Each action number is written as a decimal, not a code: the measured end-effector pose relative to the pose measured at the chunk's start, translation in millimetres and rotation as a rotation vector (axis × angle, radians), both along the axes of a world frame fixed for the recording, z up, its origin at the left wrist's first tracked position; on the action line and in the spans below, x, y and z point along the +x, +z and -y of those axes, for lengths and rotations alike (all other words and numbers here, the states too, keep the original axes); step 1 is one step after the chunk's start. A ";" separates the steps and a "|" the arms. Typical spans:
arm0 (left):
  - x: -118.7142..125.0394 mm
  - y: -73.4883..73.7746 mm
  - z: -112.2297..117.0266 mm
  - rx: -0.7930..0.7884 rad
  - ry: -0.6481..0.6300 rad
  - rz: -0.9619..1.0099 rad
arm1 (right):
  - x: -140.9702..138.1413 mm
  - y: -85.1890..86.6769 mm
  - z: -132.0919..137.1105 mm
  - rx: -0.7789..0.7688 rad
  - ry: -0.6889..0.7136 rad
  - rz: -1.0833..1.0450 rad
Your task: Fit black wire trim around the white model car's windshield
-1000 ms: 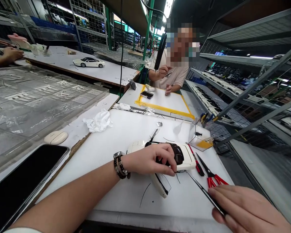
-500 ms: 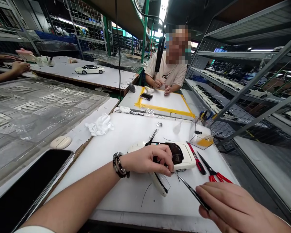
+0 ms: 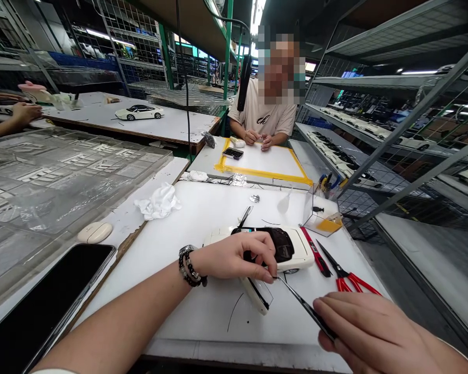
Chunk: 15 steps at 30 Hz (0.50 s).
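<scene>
A white model car (image 3: 302, 249) with a dark roof and its doors swung open stands on the white work surface. My left hand (image 3: 244, 254) is over its near side, thumb and fingers pinched together; a tiny dark piece shows at the fingertips, too small to name. My right hand (image 3: 370, 327) is closed around slim metal tweezers (image 3: 298, 293), whose tips meet my left fingertips. Below my left hand, the car's near door (image 3: 255, 296) sticks out with its clear window. A thin black strand (image 3: 234, 311) lies on the surface beside it.
Right of the car lie a red cutter knife (image 3: 315, 252) and red-handled scissors (image 3: 349, 275), with a clear box (image 3: 322, 210) behind. Crumpled tissue (image 3: 158, 202), an earbud case (image 3: 94, 232) and a phone (image 3: 50, 306) are on the left. A co-worker (image 3: 267, 111) sits opposite; shelving (image 3: 393, 145) stands right.
The view has shifted slightly. Both hands keep nearly the same pose, with the tweezer tips still at my left fingertips. A short dark strand seen near the tips earlier no longer shows.
</scene>
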<state>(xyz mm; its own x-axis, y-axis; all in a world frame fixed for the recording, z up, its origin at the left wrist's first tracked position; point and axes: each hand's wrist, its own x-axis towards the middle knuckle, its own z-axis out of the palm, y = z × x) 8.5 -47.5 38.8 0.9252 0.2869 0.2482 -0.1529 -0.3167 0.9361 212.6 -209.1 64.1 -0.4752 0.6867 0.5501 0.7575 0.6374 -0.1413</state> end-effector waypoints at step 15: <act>-0.3 0.8 2.2 -0.050 -0.006 0.037 | -1.1 5.9 -2.5 0.005 0.000 0.019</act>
